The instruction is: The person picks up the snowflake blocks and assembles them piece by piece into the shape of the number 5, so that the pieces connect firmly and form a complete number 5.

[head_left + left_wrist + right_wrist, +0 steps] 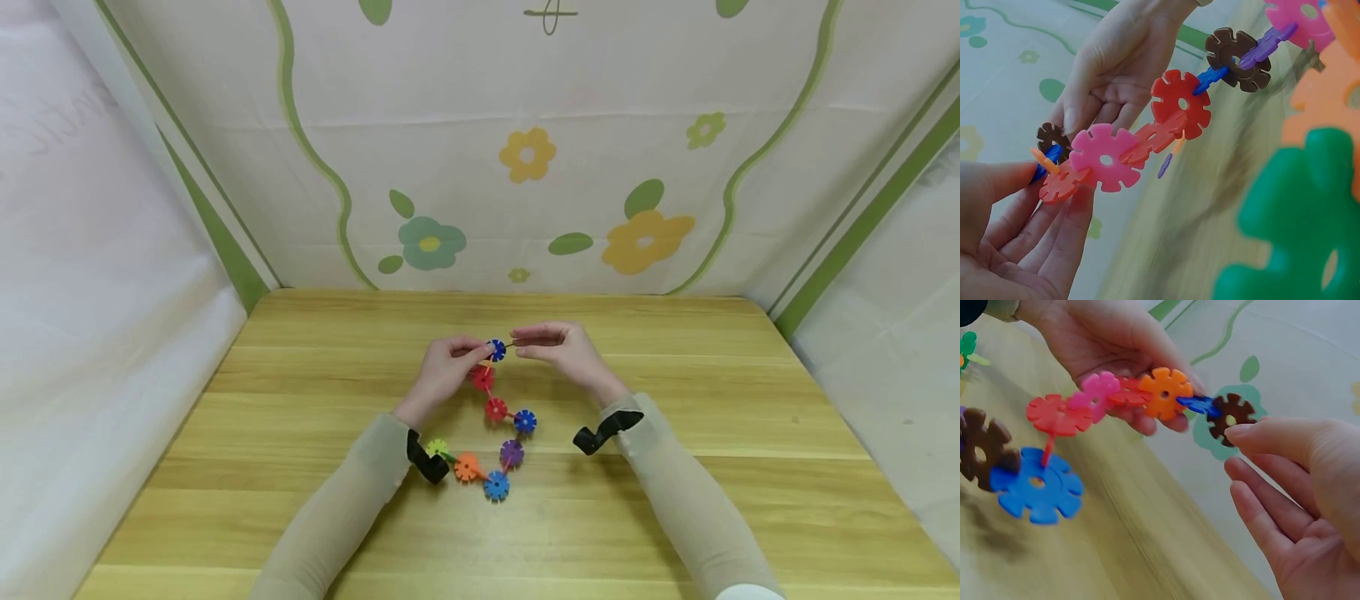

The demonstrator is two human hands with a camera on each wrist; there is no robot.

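Note:
A chain of slotted plastic snowflake discs runs from my hands toward the front of the table. My left hand (442, 371) pinches a blue disc (496, 350) near the chain's far end, its fingers beneath a red disc (1063, 184). Between thumb and fingertips, my right hand (562, 350) holds a brown disc (1230, 419), which touches the blue disc's edge. Orange (1165, 394), pink (1105, 157) and red discs follow along the chain. Lower down are a purple disc (512, 452), a light blue disc (497, 485), another orange disc (466, 467) and a yellow-green disc (437, 450).
The chain is over a wood-grain table (675, 517). White cloth (450, 100) with printed flowers and green stripes stands behind it and along both sides. A black strap (427, 458) circles the left wrist, and another black strap (607, 429) the right.

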